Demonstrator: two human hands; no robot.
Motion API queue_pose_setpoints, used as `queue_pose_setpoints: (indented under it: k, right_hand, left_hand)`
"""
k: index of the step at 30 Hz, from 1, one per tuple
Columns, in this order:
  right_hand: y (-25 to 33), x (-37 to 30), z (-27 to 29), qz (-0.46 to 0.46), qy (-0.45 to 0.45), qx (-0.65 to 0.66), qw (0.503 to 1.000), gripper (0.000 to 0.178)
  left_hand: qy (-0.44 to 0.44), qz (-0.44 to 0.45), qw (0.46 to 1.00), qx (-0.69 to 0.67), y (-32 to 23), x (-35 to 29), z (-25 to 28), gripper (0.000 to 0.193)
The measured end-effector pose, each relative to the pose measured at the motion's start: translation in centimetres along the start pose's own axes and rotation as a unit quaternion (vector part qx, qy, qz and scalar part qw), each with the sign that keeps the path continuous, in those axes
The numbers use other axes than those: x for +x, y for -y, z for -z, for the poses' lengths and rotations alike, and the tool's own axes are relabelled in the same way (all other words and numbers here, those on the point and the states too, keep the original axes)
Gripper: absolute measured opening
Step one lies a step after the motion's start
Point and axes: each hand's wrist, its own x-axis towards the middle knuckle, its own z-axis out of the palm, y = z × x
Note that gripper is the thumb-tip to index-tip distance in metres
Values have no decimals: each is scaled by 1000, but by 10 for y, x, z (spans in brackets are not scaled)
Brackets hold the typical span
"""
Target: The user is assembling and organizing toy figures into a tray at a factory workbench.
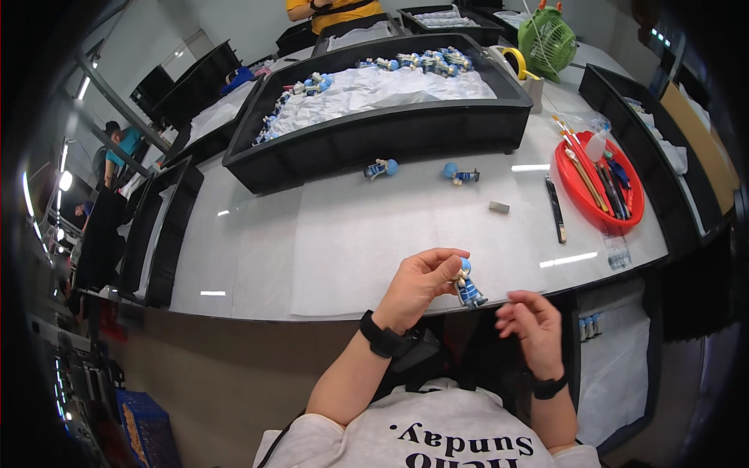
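Observation:
My left hand (417,290) pinches a small figurine (471,294) with a light-blue head and blue-striped clothes, just above the table's near edge. Its upper part is partly covered by my fingers. To the right of it, my right hand (535,326) hovers apart with loosely bent fingers and nothing visible in them. Two similar figurines lie farther up on the white sheet, one at left (381,168) and another figurine (461,174) at right. A small grey block (498,207) rests nearer to me, beside a slim black pen-like tool (555,209).
A large black tray (382,131) lined with white sheeting holds several figurines at the back. On the right stand a red bowl (633,214) of brushes and tools, a green fan (548,43) and another black tray (624,86). A lined tray (616,382) with figurines sits low right.

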Motion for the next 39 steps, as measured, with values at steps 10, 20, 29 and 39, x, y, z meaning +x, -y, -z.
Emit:
queue_pose_setpoints:
  k: [10,20,29,39]
  right_hand:
    - [-9,14,-48,-199,118,275,933,40]
    - [-9,13,-44,-72,8,125,989,30]
    - [-10,12,-49,109,-40,64,991,36]
    - [-13,8,-22,89,-16,0,996,27]
  left_hand:
    - [-15,-14,999,50,-4,-9,7,27]
    - [30,-31,999,22,2,-6,9,26]
    - [5,32,999,35,7,-10,4,23]
    - [21,-69,994,80,11,-5,-13,17]
